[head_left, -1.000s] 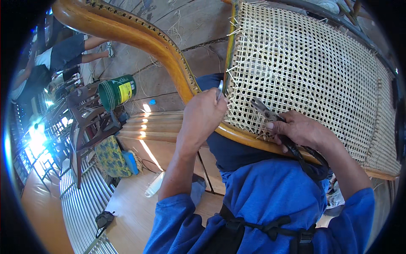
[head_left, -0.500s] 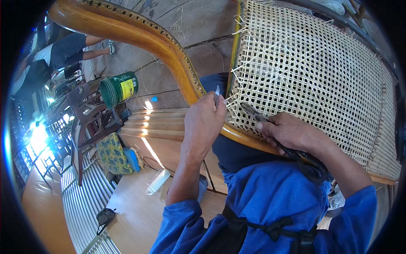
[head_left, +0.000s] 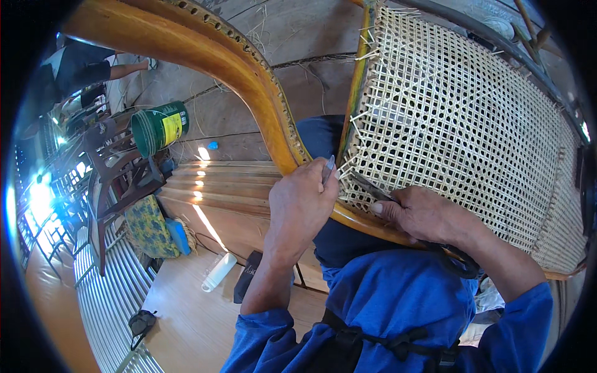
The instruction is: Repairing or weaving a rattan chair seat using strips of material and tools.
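A woven cane panel (head_left: 460, 130) spans a curved, varnished wooden chair frame (head_left: 249, 87) across my lap. My left hand (head_left: 301, 202) is closed at the panel's near left corner, against the wood. A short pointed metal tool (head_left: 328, 168) sticks up from between its thumb and fingers; the rest of that tool is hidden. My right hand (head_left: 432, 214) is wrapped round dark metal pliers (head_left: 376, 188), lying low over the cane. Their jaws point at the corner beside my left fingertips, and the black handles run back under my palm. Loose cane ends (head_left: 356, 117) stick out along the panel's left edge.
A green bucket (head_left: 158, 129) lies on its side at left, near dark wooden chair parts (head_left: 102, 186). Below are a patterned cushion (head_left: 149, 227), a white bottle (head_left: 219, 272) and a black pouch (head_left: 143, 323). Another person's leg (head_left: 130, 67) shows at upper left.
The pliers' jaws have dropped closer to the corner by my left hand. My left hand keeps its place there. The view has shifted slightly, uncovering a black item beside the bottle.
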Demonstrator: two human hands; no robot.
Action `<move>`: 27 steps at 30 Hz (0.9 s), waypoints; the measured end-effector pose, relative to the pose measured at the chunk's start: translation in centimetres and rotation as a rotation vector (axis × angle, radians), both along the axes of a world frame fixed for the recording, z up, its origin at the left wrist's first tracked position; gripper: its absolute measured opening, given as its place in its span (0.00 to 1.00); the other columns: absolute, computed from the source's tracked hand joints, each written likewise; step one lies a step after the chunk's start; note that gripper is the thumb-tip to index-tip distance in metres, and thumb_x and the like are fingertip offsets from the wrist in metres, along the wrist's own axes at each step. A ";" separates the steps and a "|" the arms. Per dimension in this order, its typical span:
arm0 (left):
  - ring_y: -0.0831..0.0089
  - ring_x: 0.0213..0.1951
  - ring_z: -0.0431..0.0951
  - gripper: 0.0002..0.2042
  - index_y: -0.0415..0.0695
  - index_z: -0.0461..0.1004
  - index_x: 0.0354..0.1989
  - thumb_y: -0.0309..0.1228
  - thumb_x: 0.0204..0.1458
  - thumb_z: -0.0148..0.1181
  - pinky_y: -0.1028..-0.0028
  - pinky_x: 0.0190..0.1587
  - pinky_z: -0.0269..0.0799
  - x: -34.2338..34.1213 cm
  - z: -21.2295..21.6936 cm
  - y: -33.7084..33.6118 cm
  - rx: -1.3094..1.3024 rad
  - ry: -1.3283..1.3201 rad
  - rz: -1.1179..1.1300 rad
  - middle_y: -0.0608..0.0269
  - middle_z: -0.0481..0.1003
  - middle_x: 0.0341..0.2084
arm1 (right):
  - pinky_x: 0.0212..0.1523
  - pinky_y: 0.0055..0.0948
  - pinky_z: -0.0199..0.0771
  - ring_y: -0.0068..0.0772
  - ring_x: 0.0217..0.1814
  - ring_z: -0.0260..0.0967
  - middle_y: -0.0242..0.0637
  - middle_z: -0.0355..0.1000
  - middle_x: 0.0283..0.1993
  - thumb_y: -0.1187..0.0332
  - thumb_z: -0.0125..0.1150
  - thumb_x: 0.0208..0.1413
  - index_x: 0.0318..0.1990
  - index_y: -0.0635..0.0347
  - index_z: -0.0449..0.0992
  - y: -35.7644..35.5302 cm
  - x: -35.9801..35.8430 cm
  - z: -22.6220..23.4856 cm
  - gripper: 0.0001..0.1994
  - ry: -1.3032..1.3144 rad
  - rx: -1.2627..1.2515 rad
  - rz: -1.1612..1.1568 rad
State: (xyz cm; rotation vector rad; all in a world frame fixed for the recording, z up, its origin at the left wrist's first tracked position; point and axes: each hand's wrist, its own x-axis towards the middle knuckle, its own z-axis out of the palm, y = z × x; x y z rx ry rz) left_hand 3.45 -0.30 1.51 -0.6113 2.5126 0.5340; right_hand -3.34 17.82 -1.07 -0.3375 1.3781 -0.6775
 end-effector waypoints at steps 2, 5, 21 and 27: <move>0.55 0.30 0.77 0.10 0.40 0.72 0.32 0.34 0.52 0.51 0.63 0.34 0.70 -0.2 0.1 -0.1 0.004 -0.018 -0.039 0.51 0.75 0.26 | 0.45 0.46 0.69 0.54 0.37 0.72 0.57 0.72 0.29 0.45 0.35 0.62 0.35 0.68 0.74 -0.2 -0.3 0.2 0.31 -0.067 0.030 0.025; 0.53 0.32 0.76 0.10 0.41 0.70 0.32 0.36 0.53 0.50 0.59 0.35 0.70 -0.2 0.1 -0.2 -0.006 -0.044 -0.076 0.52 0.76 0.28 | 0.44 0.46 0.70 0.54 0.37 0.72 0.57 0.72 0.29 0.45 0.35 0.62 0.35 0.69 0.74 -0.4 0.4 -0.5 0.31 0.034 -0.018 0.010; 0.74 0.18 0.70 0.07 0.38 0.73 0.31 0.30 0.51 0.55 0.74 0.24 0.65 0.2 -0.1 -0.4 0.073 0.054 0.034 0.58 0.72 0.17 | 0.43 0.46 0.70 0.56 0.36 0.72 0.58 0.72 0.28 0.48 0.38 0.61 0.34 0.70 0.74 -1.3 -0.5 0.0 0.29 0.034 -0.051 -0.003; 0.54 0.29 0.76 0.09 0.40 0.71 0.31 0.33 0.52 0.51 0.61 0.32 0.69 0.3 -0.2 -0.4 0.079 0.036 -0.009 0.51 0.75 0.25 | 0.36 0.44 0.69 0.49 0.30 0.72 0.51 0.71 0.24 0.49 0.40 0.61 0.36 0.69 0.71 -1.4 0.6 -1.4 0.26 0.173 -0.123 -0.025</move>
